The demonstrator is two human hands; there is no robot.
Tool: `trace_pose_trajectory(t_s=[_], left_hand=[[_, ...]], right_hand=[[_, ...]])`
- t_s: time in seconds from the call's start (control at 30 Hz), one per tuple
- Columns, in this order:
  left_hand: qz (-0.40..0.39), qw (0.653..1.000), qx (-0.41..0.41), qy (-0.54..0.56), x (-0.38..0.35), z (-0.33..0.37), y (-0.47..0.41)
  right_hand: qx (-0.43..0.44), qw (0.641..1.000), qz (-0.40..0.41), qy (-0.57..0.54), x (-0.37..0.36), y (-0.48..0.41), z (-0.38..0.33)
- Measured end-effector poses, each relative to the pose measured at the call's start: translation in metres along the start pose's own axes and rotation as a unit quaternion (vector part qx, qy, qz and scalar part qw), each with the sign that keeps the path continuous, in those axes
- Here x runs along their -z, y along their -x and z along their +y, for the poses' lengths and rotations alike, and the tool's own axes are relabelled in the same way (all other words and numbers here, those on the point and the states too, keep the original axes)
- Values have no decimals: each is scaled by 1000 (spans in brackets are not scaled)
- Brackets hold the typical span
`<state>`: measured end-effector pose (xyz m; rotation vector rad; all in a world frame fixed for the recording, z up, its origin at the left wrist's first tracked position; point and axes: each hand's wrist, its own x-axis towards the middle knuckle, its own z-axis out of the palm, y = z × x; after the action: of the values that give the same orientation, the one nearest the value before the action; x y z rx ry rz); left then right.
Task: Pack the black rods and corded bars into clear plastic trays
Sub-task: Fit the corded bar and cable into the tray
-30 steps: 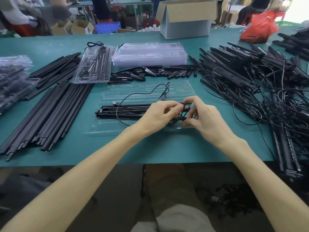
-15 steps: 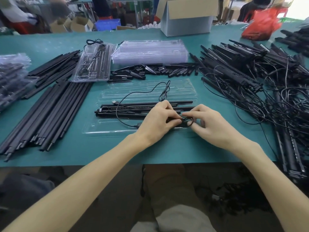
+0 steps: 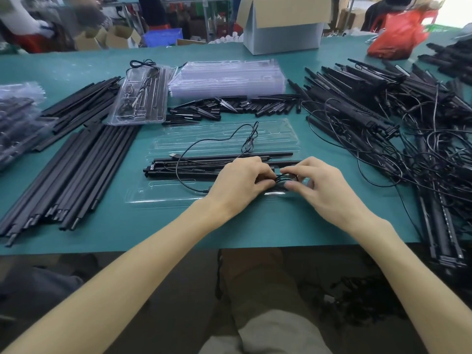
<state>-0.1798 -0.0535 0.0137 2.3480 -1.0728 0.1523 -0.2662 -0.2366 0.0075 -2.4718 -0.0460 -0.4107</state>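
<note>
1. Black thin cord, light, limp and apt to spring out of a coil, so I judge it wants pinching at the gathered loops, not along the loose run; it sits bunched between my hands, just below the centre of the frame
2. My left hand pinches the loops from the left with curled fingers; my right hand pinches them from the right
3. The long black corded bar lies across the clear moulded plastic tray at mid-frame; stiff and light, I guess, and best lifted near its ends; the tray looks thin and may skate on the teal table mat
4. A loose arc of cord with a silver USB plug loops over the tray's upper half and could snag
5. Long black rods lie at the left of the frame; a tangled heap of corded bars at the right sends stray cords close to my right hand
</note>
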Motion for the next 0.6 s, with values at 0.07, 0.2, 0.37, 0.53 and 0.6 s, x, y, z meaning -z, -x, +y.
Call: trace_pose_trajectory(t_s=[0.07, 0.2, 0.37, 0.53, 0.6], left_hand=[[-6, 1000, -9, -12, 2, 0, 0], [-38, 999, -17, -9, 8, -1, -1], [-67, 998, -16, -14, 10, 0, -3], [-53, 996, -28, -68, 3, 3, -5], [-47, 996, -36, -64, 2, 2, -4]], right_hand=[[-6, 1000, 2, 24, 0, 0, 4], [23, 994, -9, 103, -2, -3, 6], [11, 987, -32, 157, -3, -13, 5], [-8, 993, 3, 121, -2, -13, 1], [-7, 993, 14, 119, -3, -11, 0]])
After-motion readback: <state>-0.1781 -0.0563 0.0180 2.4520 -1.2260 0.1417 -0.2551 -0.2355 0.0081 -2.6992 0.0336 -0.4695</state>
